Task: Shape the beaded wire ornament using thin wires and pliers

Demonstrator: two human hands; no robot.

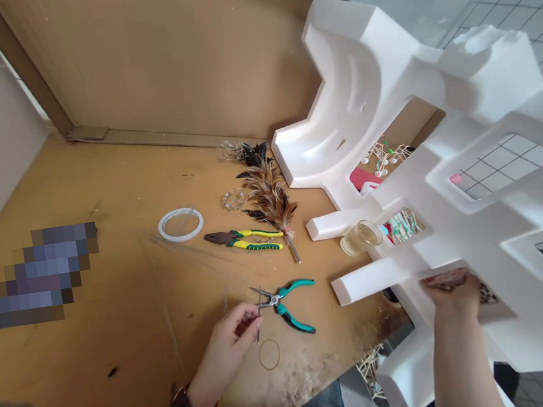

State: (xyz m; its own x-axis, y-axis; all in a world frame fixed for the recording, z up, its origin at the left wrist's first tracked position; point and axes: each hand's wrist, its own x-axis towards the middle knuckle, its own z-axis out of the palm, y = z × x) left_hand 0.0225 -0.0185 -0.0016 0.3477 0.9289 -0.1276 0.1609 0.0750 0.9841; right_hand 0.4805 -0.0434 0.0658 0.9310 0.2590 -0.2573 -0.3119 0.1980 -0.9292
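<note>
**On the near side of the worktop, a thin piece in the left hand, the right hand deep in a white frame**

Near the middle of the worktop (113, 192), we saw the left hand (236, 330) with its fingers pinched on a thin dark piece (258, 330). The light grip of thumb and fingertips probably suited something so slender. The piece crossed the nose of the teal-handled pliers (298, 323); we could not tell whether they touched. These lay with handles spread towards the right, perhaps so that a hand could take them up quickly.

To the right, we found the right hand (453, 292) inside an opening of the white moulded frame (472, 229). Its fingers were bent and partly hidden, so we could not tell whether they grasped anything. The openings showed small things below, which may be why the hand was in there.

A glass of pale liquid (357, 240) stood between two prongs of the frame, a spot we judged somewhat sheltered from knocks. Farther off lay the yellow-and-green pliers (257, 246), just left of the brown feather bundle (270, 193), whose stems pointed to the near side, presumably to spare the plumes. The white ring (161, 227) lay flat to their left, and a thin tan loop (271, 368) lay near the left hand, both apparently within easy reach.
</note>
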